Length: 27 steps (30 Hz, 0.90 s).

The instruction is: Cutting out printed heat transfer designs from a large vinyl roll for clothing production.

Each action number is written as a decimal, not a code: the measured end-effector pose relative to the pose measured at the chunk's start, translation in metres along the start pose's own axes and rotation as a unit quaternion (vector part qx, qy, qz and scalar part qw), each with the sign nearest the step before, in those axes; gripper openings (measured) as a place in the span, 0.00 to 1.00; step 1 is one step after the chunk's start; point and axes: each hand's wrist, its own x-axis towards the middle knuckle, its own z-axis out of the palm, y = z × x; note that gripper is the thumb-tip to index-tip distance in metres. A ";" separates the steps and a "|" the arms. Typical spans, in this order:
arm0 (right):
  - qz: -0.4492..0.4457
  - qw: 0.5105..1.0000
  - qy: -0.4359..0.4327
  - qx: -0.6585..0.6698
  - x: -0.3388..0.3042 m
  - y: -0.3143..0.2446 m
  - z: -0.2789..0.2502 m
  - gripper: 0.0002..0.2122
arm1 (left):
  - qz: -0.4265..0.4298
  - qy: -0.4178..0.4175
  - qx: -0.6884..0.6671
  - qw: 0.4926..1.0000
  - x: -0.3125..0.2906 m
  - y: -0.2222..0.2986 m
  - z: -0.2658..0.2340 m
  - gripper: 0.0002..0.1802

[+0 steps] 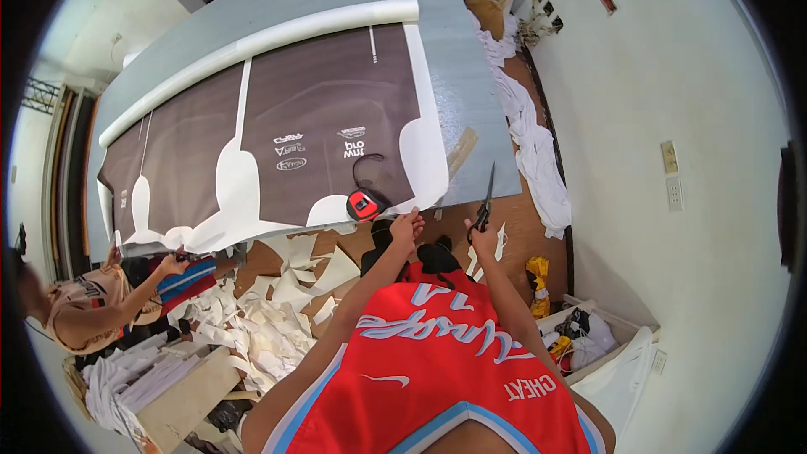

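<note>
A wide printed paper sheet [336,92], dark brown panels with white borders, lies across the blue-grey table [471,84]. Its far side is wound into a white roll [277,40]. At the sheet's near right corner, my left hand [408,229] pinches the white edge between thumb and fingers. My right hand [482,238] is closed round the handles of black scissors [485,206], just off the table's near edge. Their blades point away from me and look nearly together, apart from the paper. A red and black tape measure [365,204] rests on the sheet beside my left hand.
At the left, another person [88,307] reaches to the sheet's near edge, one hand [174,264] by it. White paper scraps [277,328] pile on the floor below. White cloth [534,151] lies along the right wall, with a bin [597,340] of bundled items nearer me.
</note>
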 end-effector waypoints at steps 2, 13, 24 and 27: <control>-0.026 1.000 0.003 -0.013 -0.007 -0.003 -0.002 0.26 | 0.014 -0.021 -0.007 1.000 0.000 0.000 -0.003 0.11; 0.001 0.999 0.035 0.041 -0.028 -0.014 0.001 0.25 | -0.050 0.001 -0.046 0.998 0.002 -0.012 0.002 0.13; -0.040 0.997 0.009 0.058 -0.031 -0.019 0.009 0.25 | -0.018 -0.011 -0.036 0.999 0.004 -0.018 -0.003 0.12; -0.041 0.997 0.002 0.063 -0.029 -0.015 0.012 0.25 | -0.018 -0.007 -0.043 0.999 0.004 -0.023 -0.003 0.12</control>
